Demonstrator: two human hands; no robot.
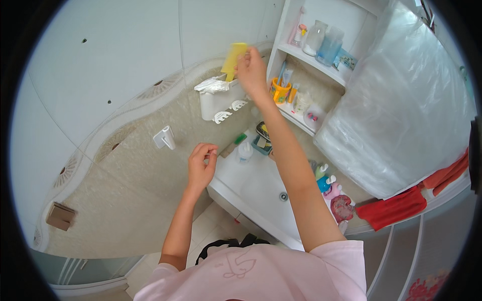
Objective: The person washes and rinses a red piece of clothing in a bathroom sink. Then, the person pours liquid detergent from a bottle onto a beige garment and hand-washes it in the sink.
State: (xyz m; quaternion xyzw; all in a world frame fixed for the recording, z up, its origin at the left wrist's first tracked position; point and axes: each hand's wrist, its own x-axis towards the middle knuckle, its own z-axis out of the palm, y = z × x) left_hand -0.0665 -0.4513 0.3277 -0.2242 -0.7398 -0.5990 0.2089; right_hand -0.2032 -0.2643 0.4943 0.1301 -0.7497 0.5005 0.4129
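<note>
With my right hand (251, 71) I grip a yellow plastic comb (234, 58), somewhat blurred, at the top of a white wall-mounted holder (216, 103). The comb's lower end reaches the holder's rim; whether it goes inside is hard to tell. White crumpled plastic (212, 85) lies over the holder's left part, and white claw-shaped hooks (223, 117) are on its front. My left hand (202, 163) is raised before the tiled wall, near the left edge of the white washbasin (260, 180), fingers loosely curled, with nothing clearly seen in it.
A white shelf unit (310, 62) holds bottles and an orange cup (280, 90). Plastic sheeting (395, 105) covers the area right of it. On the basin stand a clear pump bottle (245, 152), a green-bristled brush (240, 139) and several pump bottles. A white hook (164, 137) juts from the wall.
</note>
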